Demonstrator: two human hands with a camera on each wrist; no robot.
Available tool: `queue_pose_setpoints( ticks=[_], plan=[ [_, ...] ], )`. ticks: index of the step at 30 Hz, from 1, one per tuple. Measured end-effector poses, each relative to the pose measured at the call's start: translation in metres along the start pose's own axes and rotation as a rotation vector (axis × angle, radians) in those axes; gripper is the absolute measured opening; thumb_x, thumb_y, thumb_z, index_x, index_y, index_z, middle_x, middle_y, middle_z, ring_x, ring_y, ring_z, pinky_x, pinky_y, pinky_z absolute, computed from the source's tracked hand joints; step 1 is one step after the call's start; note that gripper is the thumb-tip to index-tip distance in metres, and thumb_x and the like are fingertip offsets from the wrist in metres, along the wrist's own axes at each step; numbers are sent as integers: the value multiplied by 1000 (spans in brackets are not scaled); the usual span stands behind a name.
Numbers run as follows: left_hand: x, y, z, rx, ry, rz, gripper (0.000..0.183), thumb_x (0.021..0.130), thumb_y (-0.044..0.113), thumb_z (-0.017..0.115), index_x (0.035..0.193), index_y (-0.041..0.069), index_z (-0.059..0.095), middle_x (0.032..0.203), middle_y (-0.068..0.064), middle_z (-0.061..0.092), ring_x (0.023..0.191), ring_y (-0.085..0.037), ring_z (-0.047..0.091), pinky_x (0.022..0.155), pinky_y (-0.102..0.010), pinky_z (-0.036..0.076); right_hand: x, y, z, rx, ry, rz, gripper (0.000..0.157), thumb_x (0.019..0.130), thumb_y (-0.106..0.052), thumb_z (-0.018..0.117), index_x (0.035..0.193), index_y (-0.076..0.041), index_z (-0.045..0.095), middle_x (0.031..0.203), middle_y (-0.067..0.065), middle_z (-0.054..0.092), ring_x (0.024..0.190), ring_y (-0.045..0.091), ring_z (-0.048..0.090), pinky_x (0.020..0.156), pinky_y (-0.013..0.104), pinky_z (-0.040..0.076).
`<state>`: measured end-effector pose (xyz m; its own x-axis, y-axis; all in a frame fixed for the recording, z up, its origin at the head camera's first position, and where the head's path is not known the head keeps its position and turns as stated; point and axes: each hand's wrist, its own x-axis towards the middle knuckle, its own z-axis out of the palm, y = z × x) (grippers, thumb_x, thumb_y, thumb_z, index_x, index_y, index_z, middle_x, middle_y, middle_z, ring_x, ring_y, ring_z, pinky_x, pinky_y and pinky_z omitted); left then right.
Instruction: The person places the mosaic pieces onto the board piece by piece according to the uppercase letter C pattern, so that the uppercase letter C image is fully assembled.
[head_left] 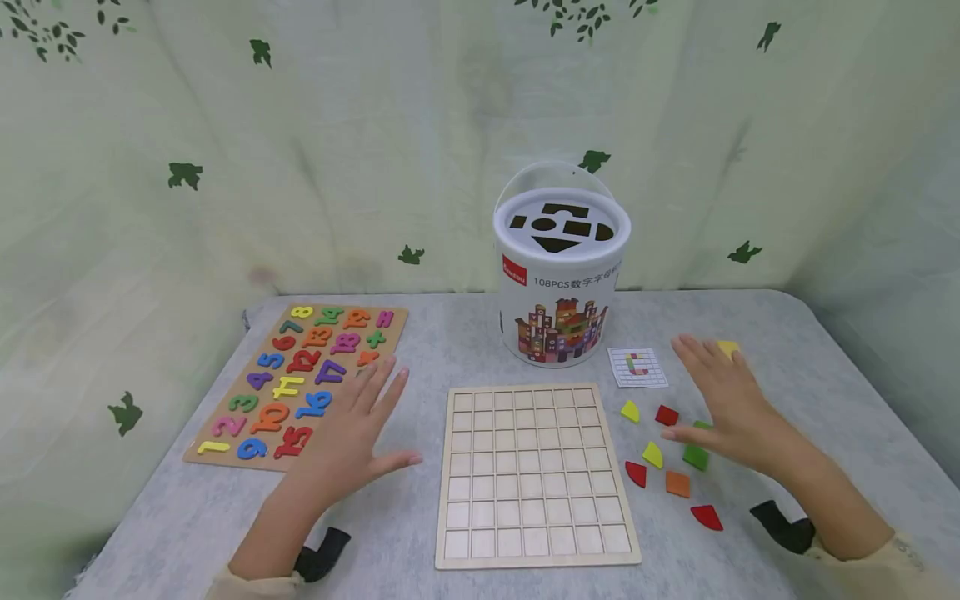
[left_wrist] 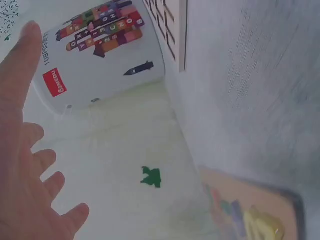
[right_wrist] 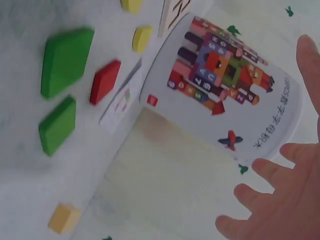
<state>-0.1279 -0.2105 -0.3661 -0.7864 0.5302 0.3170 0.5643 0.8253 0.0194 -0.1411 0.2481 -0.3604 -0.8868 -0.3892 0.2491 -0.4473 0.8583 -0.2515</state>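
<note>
Fingers spread, my left hand (head_left: 347,433) hovers over the right side of a number puzzle board (head_left: 217,457) and holds nothing. My right hand (head_left: 723,408), also spread and holding nothing, is above several coloured blocks. Among these are a red square (head_left: 667,415), an orange square (head_left: 678,483), a green block (head_left: 696,457), a yellow quarter-round (head_left: 652,454) and a red quarter-round (head_left: 707,517). Between the hands lies a wooden grid board (head_left: 538,560) whose cells hold no blocks. A small pattern card (head_left: 637,367) with a coloured C-like shape lies beyond the blocks.
A white lidded bucket (head_left: 558,275) with shape-cut holes stands behind the grid board. A yellow block (head_left: 727,347) lies partly hidden behind the right hand. The grey cloth-covered table (head_left: 390,533) meets a pale curtain (head_left: 337,150) printed with leaves at the back.
</note>
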Motion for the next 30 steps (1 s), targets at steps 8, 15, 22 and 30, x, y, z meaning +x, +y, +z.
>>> queue_pose_setpoints(
  ticks=[8,15,22,30],
  plan=[
    [-6,29,36,-263,-36,-120,93,78,48,64,145,10,12,147,-11,16,131,-30,21,100,-49,28,4,-15,20,258,-114,110,99,73,-32,74,144,-5,10,143,23,19,126,42,21,93,60,27],
    [-13,44,57,-529,-166,-314,88,81,43,64,144,7,16,147,-12,18,132,-28,17,104,-45,20,4,-18,44,414,-133,169,89,79,-31,69,144,-10,13,142,22,22,125,41,24,90,61,31],
    [-20,42,75,-587,-185,-312,77,82,41,62,140,3,29,140,-14,33,128,-31,26,102,-47,23,3,-11,63,434,-137,221,76,81,-32,66,139,-2,27,132,24,35,114,42,40,85,54,41],
    [-20,42,76,-584,-208,-286,71,84,41,60,138,4,35,140,-10,34,128,-28,28,102,-46,24,5,1,84,417,-87,240,59,84,-26,65,130,2,41,124,20,45,109,33,47,89,47,41]
  ],
)
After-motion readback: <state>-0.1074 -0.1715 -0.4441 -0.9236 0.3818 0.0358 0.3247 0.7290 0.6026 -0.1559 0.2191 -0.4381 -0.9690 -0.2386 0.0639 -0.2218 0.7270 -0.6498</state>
